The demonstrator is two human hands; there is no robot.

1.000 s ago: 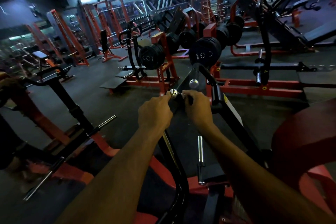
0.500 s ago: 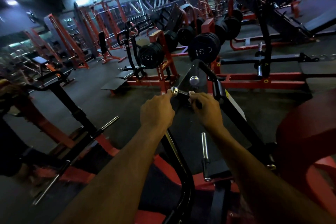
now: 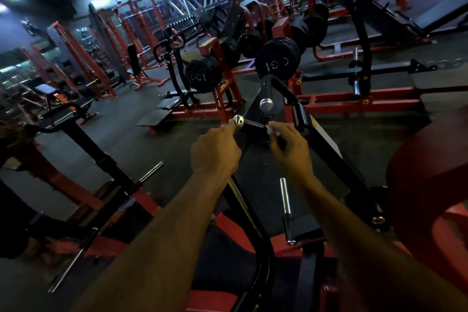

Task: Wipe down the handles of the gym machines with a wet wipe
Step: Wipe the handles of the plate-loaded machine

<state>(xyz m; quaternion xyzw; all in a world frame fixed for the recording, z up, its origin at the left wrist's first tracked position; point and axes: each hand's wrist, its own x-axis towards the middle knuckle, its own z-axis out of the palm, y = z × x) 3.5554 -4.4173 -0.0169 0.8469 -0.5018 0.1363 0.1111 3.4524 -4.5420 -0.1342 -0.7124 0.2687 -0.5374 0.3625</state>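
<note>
A short black handle (image 3: pixel 253 126) with a chrome end cap (image 3: pixel 238 121) sticks out from the machine in front of me. My left hand (image 3: pixel 215 152) pinches the chrome end of that handle. My right hand (image 3: pixel 290 149) grips a small white wet wipe (image 3: pixel 272 130) and holds it against the handle's inner end. A second chrome-capped handle (image 3: pixel 266 104) stands just behind.
The machine's black frame bar (image 3: pixel 255 230) runs down between my forearms, with a chrome plate peg (image 3: pixel 285 197) beside it. A red pad (image 3: pixel 430 172) bulges at the right. Weight plates (image 3: pixel 277 59) on red racks stand ahead, and another chrome peg (image 3: pixel 149 175) juts out at the left.
My right hand has slid right along the handle, away from my left hand, baring the black grip and showing the white wipe. My left hand stays on the chrome end.
</note>
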